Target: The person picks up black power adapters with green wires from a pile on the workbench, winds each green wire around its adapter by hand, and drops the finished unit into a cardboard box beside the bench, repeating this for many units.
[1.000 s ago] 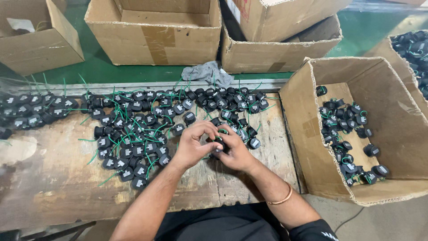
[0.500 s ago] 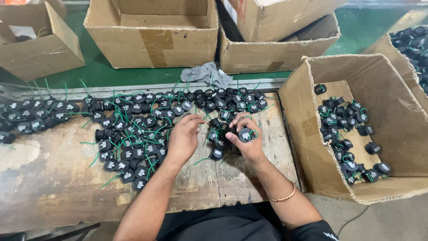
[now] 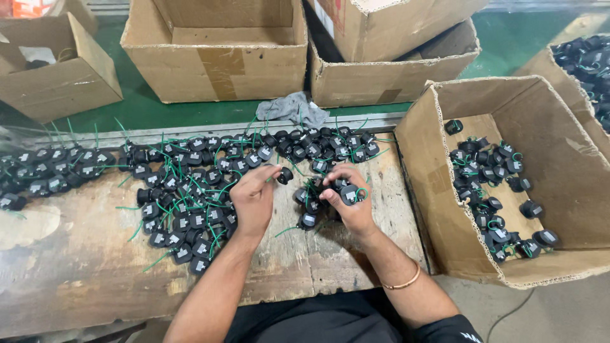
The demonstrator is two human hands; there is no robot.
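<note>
Here the left hand (image 3: 254,198) pinches one black socket (image 3: 285,174) at its fingertips, at 12 o'clock from the palm; the right hand (image 3: 348,202) curls around another socket (image 3: 350,194). Sorting step, judged: next calls for a clean drop into the box (image 3: 445,184) at 3 o'clock. Green wires tangle; the right fingertips are hidden.

parts heap (image 3: 190,190) on bench (image 3: 76,279) | open box (image 3: 572,190) right of bench | rag (image 3: 295,108) behind heap
</note>
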